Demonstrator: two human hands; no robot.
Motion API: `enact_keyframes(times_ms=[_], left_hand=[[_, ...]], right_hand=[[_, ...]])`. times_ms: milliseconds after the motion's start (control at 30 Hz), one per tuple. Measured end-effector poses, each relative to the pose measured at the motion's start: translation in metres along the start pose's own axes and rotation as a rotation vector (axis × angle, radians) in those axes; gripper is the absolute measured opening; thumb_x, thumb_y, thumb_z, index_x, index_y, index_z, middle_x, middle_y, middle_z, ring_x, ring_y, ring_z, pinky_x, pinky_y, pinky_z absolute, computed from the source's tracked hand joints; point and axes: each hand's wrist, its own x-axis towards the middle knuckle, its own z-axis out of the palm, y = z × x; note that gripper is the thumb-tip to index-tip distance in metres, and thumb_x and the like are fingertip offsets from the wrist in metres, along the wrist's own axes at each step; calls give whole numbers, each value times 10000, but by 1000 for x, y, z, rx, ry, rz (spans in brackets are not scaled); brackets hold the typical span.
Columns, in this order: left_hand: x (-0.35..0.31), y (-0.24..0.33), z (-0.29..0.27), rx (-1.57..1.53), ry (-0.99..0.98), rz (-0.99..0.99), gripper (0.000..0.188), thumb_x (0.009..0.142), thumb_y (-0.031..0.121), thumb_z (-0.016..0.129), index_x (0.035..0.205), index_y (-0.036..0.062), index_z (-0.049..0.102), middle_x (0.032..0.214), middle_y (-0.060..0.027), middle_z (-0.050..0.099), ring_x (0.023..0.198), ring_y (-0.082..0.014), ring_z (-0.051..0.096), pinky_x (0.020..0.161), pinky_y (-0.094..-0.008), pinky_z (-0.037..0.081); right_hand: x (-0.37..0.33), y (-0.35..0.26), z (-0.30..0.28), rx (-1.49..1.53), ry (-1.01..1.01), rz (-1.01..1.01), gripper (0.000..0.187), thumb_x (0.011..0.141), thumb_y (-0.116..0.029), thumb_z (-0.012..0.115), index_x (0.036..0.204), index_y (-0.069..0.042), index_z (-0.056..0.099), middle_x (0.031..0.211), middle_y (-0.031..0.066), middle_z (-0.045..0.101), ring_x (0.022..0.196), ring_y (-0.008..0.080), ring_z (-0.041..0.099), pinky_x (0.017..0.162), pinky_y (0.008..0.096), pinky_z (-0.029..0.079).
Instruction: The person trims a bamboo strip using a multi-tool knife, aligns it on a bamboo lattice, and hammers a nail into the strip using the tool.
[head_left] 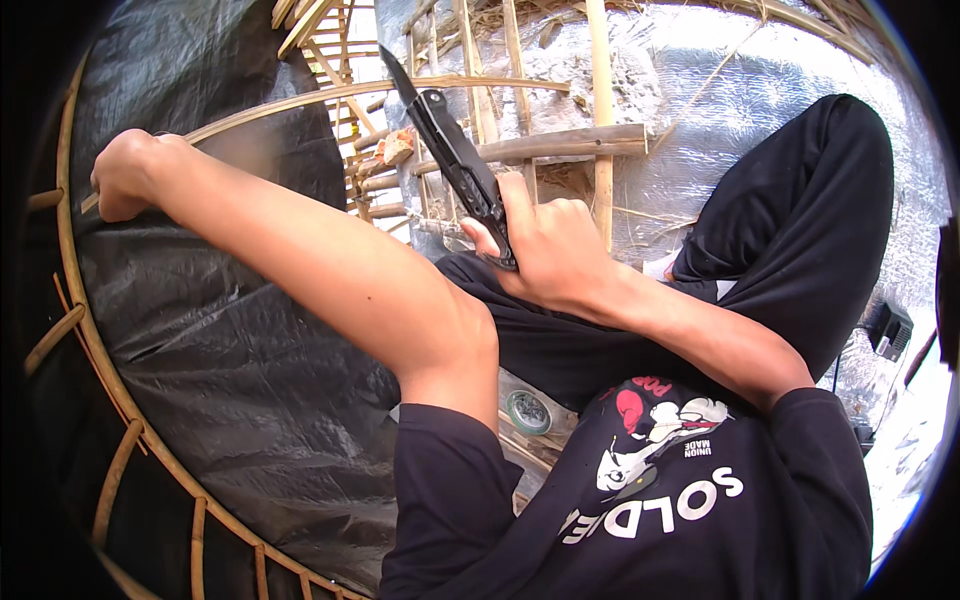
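Note:
My left arm reaches out to the far left, where my left hand (135, 175) is closed round one end of a long, thin bamboo strip (300, 100). The strip runs across to the upper middle. My right hand (555, 245), in front of my lap, grips a black folding knife (455, 155) by its lower end. The dark blade points up and to the left and crosses the strip in this view; whether it touches cannot be made out. The fingers of my left hand are mostly turned away.
Black plastic sheeting (230, 370) and a curved bamboo frame (130, 425) lie to the left. Split bamboo pieces (580, 143) and a small orange-brown piece (397, 147) lie ahead, beside silvery foil sheeting (740, 80). A roll of tape (528, 411) sits by my lap, a black device (888, 330) at right.

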Motion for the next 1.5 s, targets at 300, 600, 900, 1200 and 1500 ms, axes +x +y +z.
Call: enact_keyframes(times_ms=[300,600,900,1200,1500], left_hand=[[-15,-14,0,44,29,133,294,998,191,490,1037,-88,575,1196,-273,652,1061,-353,683,858,-457,579],[19,-32,37,28,-48,-109,358,1011,235,516,966,-108,608,1127,-264,678,987,-347,707,808,-450,604],[-11,-14,22,157,-132,-32,419,1033,287,490,975,-113,601,1125,-245,677,955,-337,704,794,-447,607],[-30,-9,17,147,-127,-62,416,1034,293,493,993,-104,612,1128,-250,675,956,-347,703,786,-465,605],[-28,-8,7,131,-96,66,441,1045,278,459,1008,-142,590,1189,-297,645,1060,-383,678,904,-475,585]], right_hand=[[-1,9,1,68,24,109,418,948,-271,661,1074,69,453,562,209,584,501,436,597,456,492,454],[-42,-9,16,80,-51,13,438,925,-269,695,1081,74,472,529,163,549,468,393,588,450,455,454],[-27,-1,21,-1,-27,0,462,914,-289,705,1074,84,484,540,178,562,473,386,604,464,461,475],[-32,3,20,10,27,-15,466,901,-285,720,1060,84,483,536,177,555,456,384,591,452,470,467],[-19,9,18,23,59,8,445,905,-273,718,1003,81,467,496,165,534,438,383,581,424,466,442]])
